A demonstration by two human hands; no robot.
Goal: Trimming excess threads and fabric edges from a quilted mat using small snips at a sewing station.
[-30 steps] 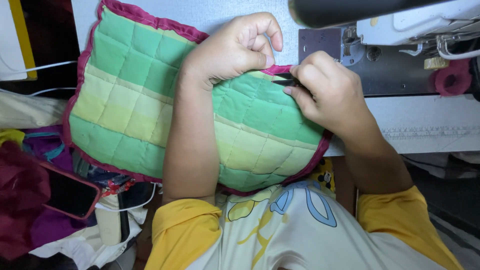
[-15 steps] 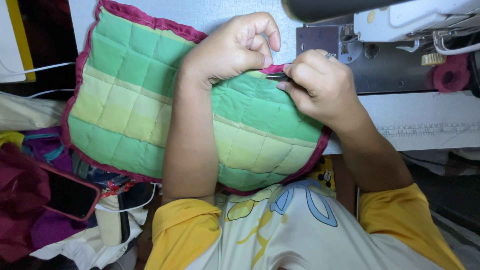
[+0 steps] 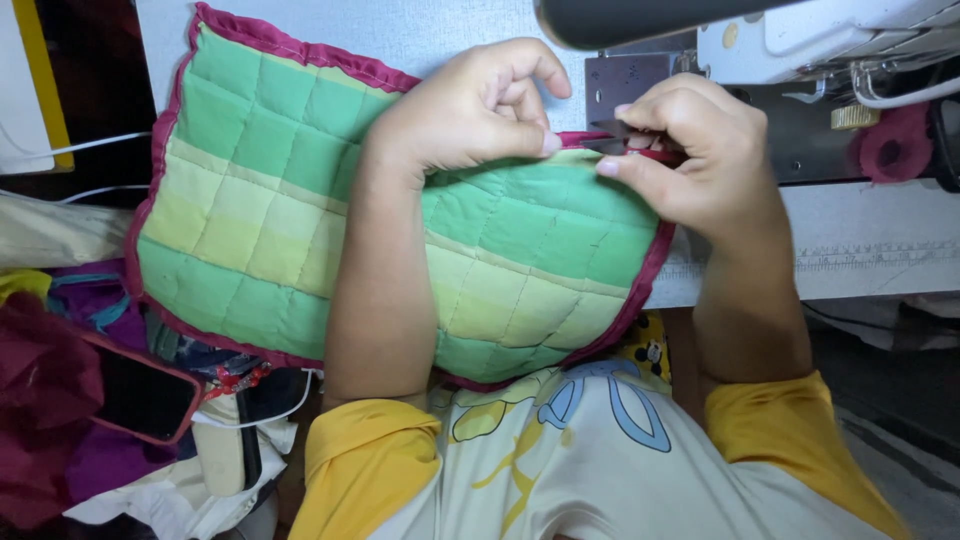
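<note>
The green quilted mat, pieced in light and dark green squares and bound in magenta edging, lies flat on the grey tabletop in front of a white sewing machine, its near edge hanging toward the person's lap. The left hand is closed, thumb and fingers pinching the binding at the mat's far right corner. The right hand is curled around a small pair of thread snips, dark blades with a red handle, their tips touching the binding just beside the left thumb. Whether a loose thread lies between the blades cannot be told. Judged risks: the blades sit so near the left fingertips that a slip could nick them; a cut set too deep would sever the binding stitches or the fabric itself; the overhanging part could drag the mat off line. A phone in a red case lies well apart at lower left.
</note>
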